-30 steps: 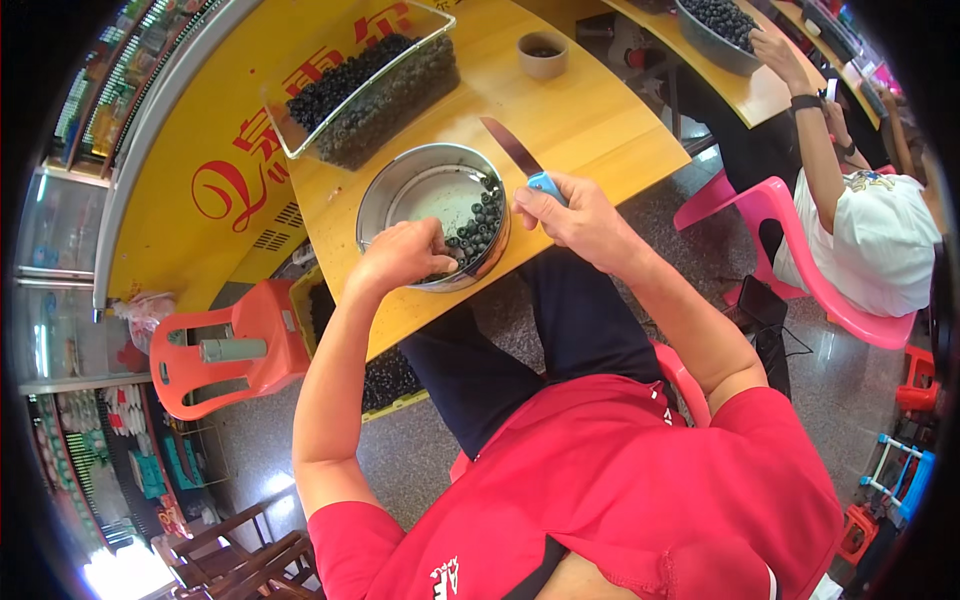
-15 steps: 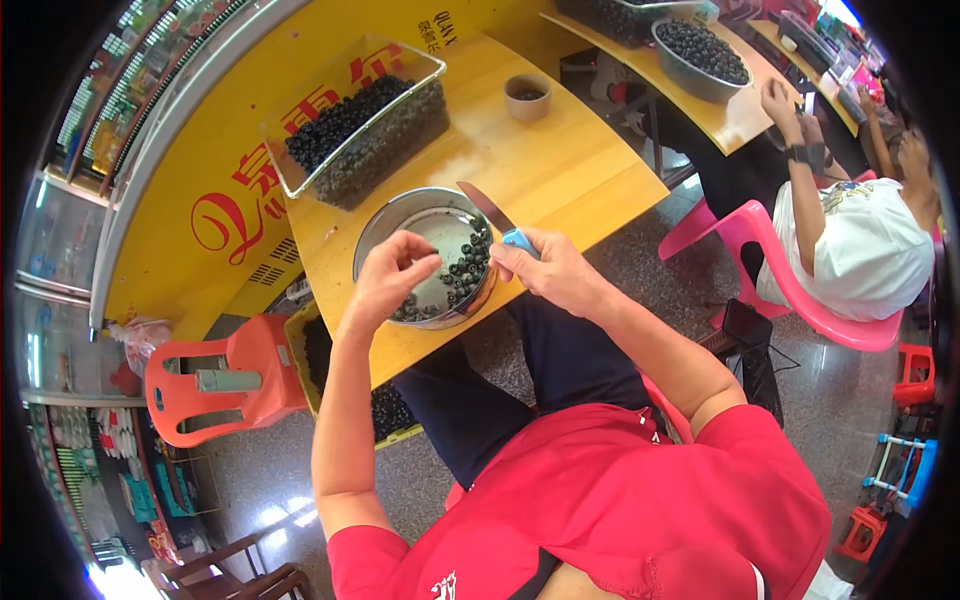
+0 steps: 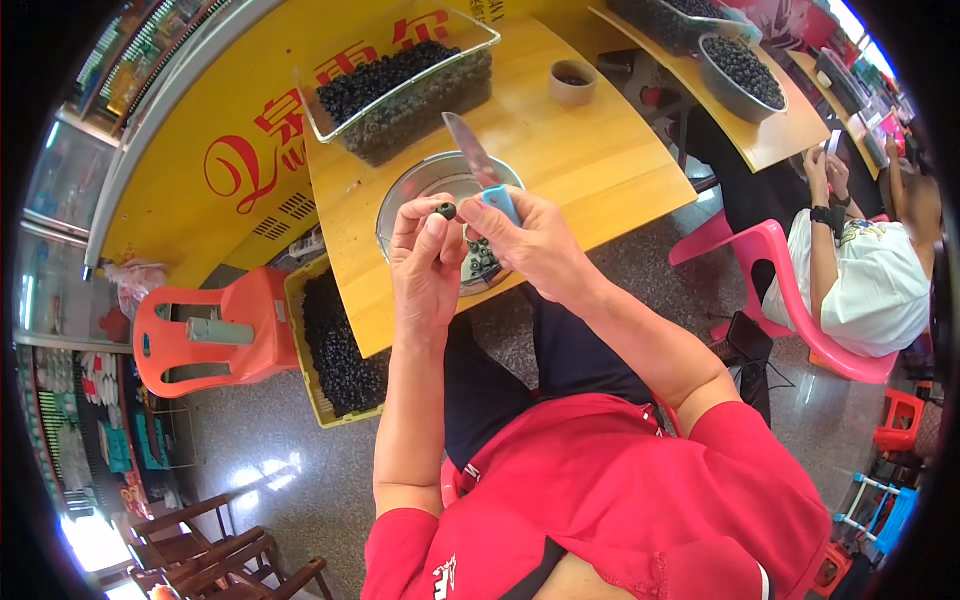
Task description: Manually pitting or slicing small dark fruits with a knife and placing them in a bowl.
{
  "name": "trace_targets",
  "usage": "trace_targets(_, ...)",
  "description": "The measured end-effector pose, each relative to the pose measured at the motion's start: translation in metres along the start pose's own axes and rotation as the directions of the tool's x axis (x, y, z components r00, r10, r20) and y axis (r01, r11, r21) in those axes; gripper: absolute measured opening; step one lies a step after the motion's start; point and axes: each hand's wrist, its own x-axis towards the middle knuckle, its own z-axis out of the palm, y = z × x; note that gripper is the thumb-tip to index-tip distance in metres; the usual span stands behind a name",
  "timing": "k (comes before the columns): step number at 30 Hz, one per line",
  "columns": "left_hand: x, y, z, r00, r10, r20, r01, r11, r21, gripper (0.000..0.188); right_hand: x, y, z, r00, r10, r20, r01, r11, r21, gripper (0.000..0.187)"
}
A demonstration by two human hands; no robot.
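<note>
My left hand (image 3: 422, 268) is raised over the near left part of a round metal basin (image 3: 389, 210). Its thumb and fingers pinch a small dark round piece (image 3: 446, 211), whose kind I cannot make out. Close beside it, my right hand (image 3: 540, 245) grips the blue handle of a knife (image 3: 472, 147), blade pointing up and away to the left. The right thumb and fingertips are near the piece; whether they touch it is unclear. Several similar dark pieces (image 3: 482, 259) lie in the basin, partly hidden by my hands.
A clear plastic bin (image 3: 494, 41) full of dark pieces and a cup (image 3: 573, 88) stand on the wooden table (image 3: 600, 170). Below left are a yellow crate (image 3: 322, 408) of dark pieces and an orange chair (image 3: 262, 310). At right, a person (image 3: 850, 270) sits on a pink chair (image 3: 790, 290).
My left hand has come up from over the basin toward the right hand, now showing a dark piece in its fingers. The knife has turned more upright. The whole view has shifted.
</note>
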Motion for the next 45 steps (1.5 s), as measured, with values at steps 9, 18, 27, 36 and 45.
trace_targets(9,-0.009,-0.001,0.002,0.985,0.156,-0.071,-0.115,0.910,0.399,0.018,0.003,0.009,-0.005,0.991,0.137,-0.010,-0.137,0.991,-0.003,0.020)
trace_targets(18,-0.016,-0.001,0.014,0.990,0.112,-0.082,-0.060,0.881,0.469,0.023,0.001,0.006,-0.019,0.981,0.184,0.056,-0.188,0.980,0.067,0.018)
trace_targets(27,-0.020,-0.012,0.015,0.930,0.368,0.017,-0.247,0.589,0.770,0.018,0.001,0.006,-0.017,0.987,0.161,-0.004,-0.161,0.987,0.023,0.015)
trace_targets(36,-0.028,-0.010,0.024,0.955,0.243,-0.169,-0.090,0.782,0.617,0.019,-0.003,0.011,-0.021,0.995,-0.104,-0.010,0.093,0.929,-0.359,0.023)
trace_targets(45,-0.026,-0.006,0.007,0.989,0.122,-0.081,-0.078,0.907,0.413,0.021,-0.006,0.011,-0.038,0.833,-0.426,0.353,0.527,0.416,-0.741,0.015)
